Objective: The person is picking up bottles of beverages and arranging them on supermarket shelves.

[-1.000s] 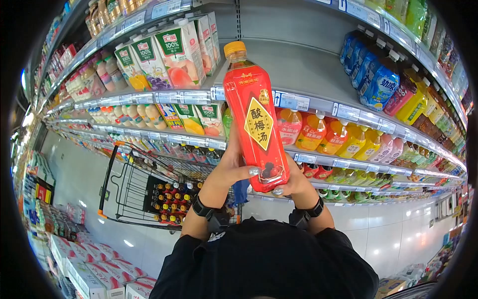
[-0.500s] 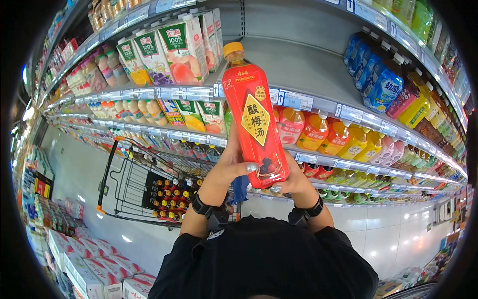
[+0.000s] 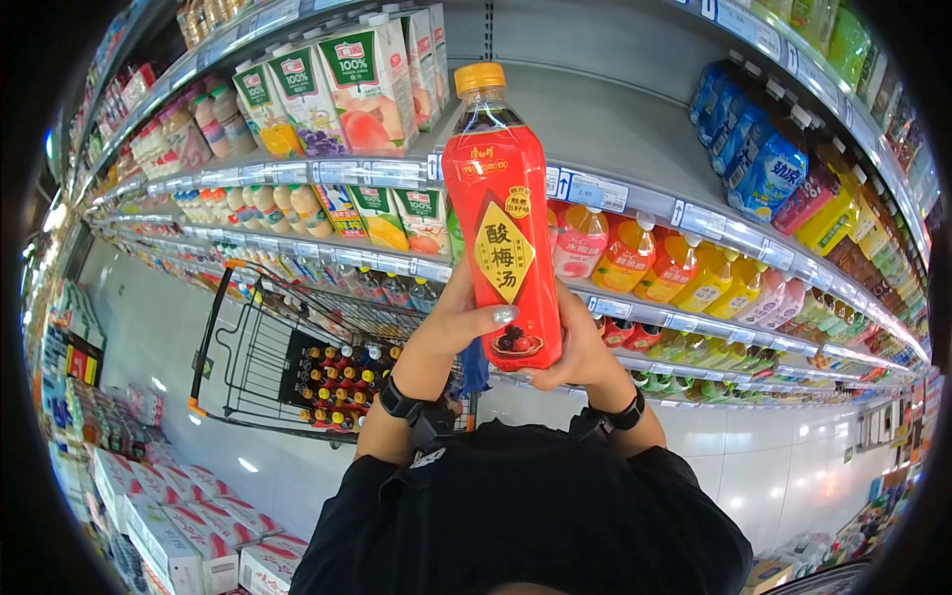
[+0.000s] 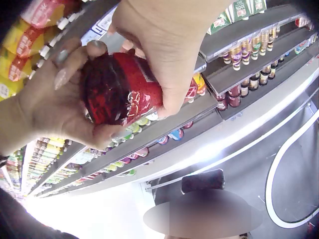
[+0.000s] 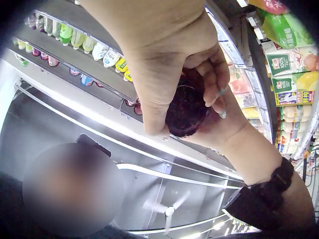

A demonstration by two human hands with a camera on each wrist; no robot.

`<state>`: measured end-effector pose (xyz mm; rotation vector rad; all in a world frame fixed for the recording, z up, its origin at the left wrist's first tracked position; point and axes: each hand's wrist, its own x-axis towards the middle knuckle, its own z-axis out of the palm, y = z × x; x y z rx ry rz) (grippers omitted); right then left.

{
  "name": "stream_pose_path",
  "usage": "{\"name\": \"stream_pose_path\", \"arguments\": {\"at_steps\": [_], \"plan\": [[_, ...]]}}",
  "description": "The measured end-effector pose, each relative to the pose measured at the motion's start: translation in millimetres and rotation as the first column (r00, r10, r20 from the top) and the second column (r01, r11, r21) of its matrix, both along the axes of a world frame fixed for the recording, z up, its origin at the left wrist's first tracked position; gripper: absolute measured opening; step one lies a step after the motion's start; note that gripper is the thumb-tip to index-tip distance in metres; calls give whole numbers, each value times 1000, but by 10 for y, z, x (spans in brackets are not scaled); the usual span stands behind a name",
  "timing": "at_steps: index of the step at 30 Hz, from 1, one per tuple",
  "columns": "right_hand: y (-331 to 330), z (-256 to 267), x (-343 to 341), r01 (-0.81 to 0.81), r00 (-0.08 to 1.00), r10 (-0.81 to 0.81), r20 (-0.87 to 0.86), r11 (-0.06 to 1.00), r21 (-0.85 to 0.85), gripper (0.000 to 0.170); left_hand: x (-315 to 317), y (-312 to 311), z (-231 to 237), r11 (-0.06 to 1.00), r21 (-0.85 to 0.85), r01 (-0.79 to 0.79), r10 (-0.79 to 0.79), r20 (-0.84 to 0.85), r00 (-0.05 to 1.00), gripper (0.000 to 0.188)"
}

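behind the red bottle, drink shelves

"酸梅汤" on the red bottle, "汇源" and "100%" on the white juice cartons.

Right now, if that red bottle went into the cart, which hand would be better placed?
Probably the left hand: it holds the red bottle and is nearer the cart. The right hand holds it too, but lies farther off.

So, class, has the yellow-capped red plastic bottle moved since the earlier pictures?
Yes: the red bottle has swung left at its base, against the white shelf-edge price labels.
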<state>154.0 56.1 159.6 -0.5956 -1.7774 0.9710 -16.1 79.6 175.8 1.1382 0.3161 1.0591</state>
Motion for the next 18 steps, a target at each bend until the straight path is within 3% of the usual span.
{"name": "stream_pose_path", "arguments": {"at_steps": [6,7,9,10,13,14,17,18], "plan": [[-26,-2,-59,112,992,-113,59,993,22,88,-23,-17,27,999,21,-28,29,-16,999,79],[-38,-12,-90,215,968,-228,105,970,117,87,-30,6,0,996,82,-46,47,-13,999,77],[-28,-57,-162,392,876,-456,157,863,317,86,-34,54,-20,976,204,-81,84,-2,996,73],[-8,-109,-174,500,766,-629,132,712,494,86,4,12,-19,947,230,-224,213,71,974,65],[82,-213,-172,565,515,-857,7,345,750,84,66,-83,67,714,499,-491,532,68,844,73],[85,-247,-177,574,503,-864,-38,301,762,81,59,-62,11,699,489,-522,530,136,837,69],[74,-326,-159,558,556,-825,-99,282,780,79,-17,-31,-44,850,300,-433,407,150,901,65],[54,-368,-167,560,561,-820,-114,274,782,66,-12,-42,40,932,159,-324,283,239,929,64]]}}
